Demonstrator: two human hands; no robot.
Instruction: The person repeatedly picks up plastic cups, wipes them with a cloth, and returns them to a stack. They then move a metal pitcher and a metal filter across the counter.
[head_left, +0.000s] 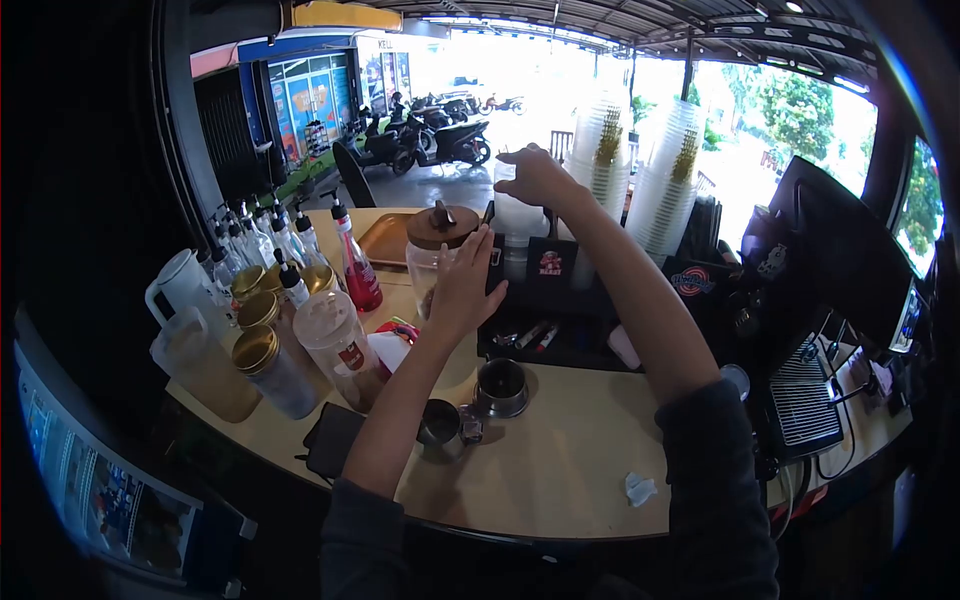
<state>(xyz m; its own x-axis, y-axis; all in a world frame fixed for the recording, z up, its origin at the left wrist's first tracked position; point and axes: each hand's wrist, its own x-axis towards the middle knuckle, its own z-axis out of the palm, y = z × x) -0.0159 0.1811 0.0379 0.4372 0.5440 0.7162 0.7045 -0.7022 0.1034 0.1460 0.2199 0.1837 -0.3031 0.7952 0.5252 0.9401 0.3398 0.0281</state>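
Observation:
My right hand [543, 182] reaches over the black cup organizer [580, 262], its fingers and thumb curled around the top of a short stack of clear plastic cups [520, 220]. Lower and to the left, my left hand [463, 285] is open, fingers stretched upward right at the organizer's left side. Behind that hand stands a clear jar [424, 262] with a wooden lid [440, 226], partly hidden by it. Two taller stacks of clear cups, a nearer-middle cup stack [603, 150] and a right cup stack [668, 180], rise from the organizer beside my right forearm.
Two metal cups, a front cup [440, 425] and a rear cup [502, 388], stand on the wooden counter [560, 470] near a crumpled tissue [640, 489]. Pump bottles and gold-lidded jars [257, 350] crowd the left. A machine with a drip grate [803, 405] stands right.

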